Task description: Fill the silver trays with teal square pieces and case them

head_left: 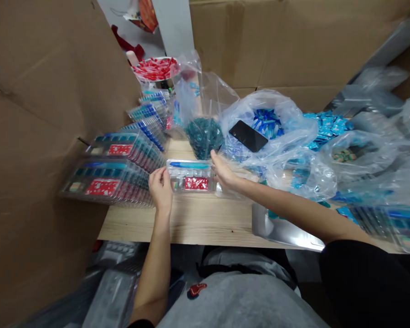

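Observation:
A transparent plastic blister pack (191,176) lies on the wooden table (191,223), holding a blue pen-like strip and a red card. My left hand (160,189) grips its left end. My right hand (223,171) rests at its upper right corner, with the thumb and fingers spread around the edge. I cannot tell whether that hand is gripping. Just beyond the pack stands a plastic bag of teal pieces (204,136).
Stacked blister packs (112,168) lean at the left. Plastic bags of blue packets (267,123) fill the right, with a black phone (248,135) lying on one. A bowl of red items (155,68) stands behind. Cardboard walls (48,114) flank the table, and a metal tray (280,230) sits at its front.

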`<state>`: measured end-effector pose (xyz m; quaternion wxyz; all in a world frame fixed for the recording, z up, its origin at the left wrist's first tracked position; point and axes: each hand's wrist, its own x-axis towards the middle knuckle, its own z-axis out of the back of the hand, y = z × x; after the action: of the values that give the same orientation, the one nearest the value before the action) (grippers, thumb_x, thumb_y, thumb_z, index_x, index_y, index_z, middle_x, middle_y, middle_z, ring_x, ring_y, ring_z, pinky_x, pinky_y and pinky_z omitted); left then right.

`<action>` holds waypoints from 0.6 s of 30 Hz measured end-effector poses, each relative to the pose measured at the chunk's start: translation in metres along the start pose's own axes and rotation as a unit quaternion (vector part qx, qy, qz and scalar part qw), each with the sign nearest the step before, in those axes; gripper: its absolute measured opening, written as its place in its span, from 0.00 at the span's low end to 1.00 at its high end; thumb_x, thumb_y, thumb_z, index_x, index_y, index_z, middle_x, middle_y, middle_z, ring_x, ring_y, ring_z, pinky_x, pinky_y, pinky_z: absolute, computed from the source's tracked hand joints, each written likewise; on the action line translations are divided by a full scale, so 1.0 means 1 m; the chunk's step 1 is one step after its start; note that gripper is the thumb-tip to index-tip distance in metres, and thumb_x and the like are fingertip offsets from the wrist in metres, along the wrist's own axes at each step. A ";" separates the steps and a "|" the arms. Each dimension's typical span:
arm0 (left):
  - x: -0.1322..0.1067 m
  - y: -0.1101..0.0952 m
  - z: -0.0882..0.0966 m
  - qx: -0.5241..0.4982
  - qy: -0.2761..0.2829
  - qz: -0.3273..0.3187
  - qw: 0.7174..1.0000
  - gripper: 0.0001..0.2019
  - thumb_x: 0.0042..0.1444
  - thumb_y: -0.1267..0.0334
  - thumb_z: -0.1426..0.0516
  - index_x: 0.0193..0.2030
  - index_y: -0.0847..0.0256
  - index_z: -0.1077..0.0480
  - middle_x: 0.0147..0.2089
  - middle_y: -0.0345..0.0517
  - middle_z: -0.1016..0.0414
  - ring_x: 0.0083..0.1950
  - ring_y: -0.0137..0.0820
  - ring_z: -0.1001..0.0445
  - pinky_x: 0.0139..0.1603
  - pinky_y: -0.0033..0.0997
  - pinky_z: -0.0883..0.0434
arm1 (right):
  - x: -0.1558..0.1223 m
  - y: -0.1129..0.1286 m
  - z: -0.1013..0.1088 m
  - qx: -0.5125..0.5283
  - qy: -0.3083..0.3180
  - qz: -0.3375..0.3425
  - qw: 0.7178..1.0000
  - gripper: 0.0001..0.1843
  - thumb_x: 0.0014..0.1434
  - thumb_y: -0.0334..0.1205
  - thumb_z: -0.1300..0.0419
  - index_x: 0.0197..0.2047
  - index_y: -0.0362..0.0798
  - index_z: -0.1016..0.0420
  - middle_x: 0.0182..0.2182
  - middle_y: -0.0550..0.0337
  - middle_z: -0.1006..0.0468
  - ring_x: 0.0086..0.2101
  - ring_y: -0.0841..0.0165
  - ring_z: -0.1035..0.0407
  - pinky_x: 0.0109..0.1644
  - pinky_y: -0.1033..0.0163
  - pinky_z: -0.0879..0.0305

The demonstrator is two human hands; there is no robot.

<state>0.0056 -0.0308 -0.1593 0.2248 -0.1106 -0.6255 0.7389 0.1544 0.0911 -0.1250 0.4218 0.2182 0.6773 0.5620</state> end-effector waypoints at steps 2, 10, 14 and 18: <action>-0.007 -0.005 -0.003 0.052 -0.015 -0.039 0.998 0.09 0.58 0.63 0.44 0.42 0.59 0.25 0.51 0.53 0.29 0.61 0.42 0.34 0.69 0.42 0.45 | -0.002 0.003 -0.003 -0.035 -0.017 0.001 0.999 0.30 0.66 0.52 0.50 0.66 0.46 0.42 0.68 0.45 0.42 0.67 0.57 0.46 0.68 0.46 0.46; -0.010 -0.020 -0.011 0.196 -0.015 -0.119 0.973 0.10 0.61 0.66 0.48 0.45 0.61 0.28 0.47 0.56 0.30 0.56 0.45 0.32 0.62 0.46 0.39 | 0.009 0.006 -0.017 -0.142 -0.038 0.013 0.989 0.31 0.62 0.35 0.45 0.67 0.38 0.45 0.68 0.40 0.42 0.67 0.60 0.48 0.71 0.57 0.54; -0.005 -0.025 -0.013 0.236 -0.036 -0.108 0.965 0.05 0.57 0.69 0.47 0.40 0.60 0.32 0.44 0.55 0.30 0.55 0.47 0.31 0.61 0.49 0.38 | 0.008 0.006 -0.015 -0.174 -0.027 0.028 0.984 0.31 0.63 0.36 0.44 0.67 0.36 0.44 0.67 0.39 0.42 0.67 0.59 0.46 0.70 0.57 0.52; -0.009 -0.032 -0.014 0.234 -0.044 -0.077 0.968 0.04 0.55 0.70 0.48 0.37 0.59 0.36 0.39 0.51 0.30 0.51 0.47 0.28 0.57 0.50 0.36 | 0.004 0.003 -0.010 -0.200 -0.020 0.041 0.979 0.34 0.62 0.37 0.42 0.67 0.31 0.45 0.67 0.33 0.42 0.67 0.56 0.45 0.70 0.56 0.51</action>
<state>0.0260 -0.0188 -0.1315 0.2729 0.0260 -0.4514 0.8492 0.1434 0.0888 -0.1228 0.4468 0.1684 0.5333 0.6982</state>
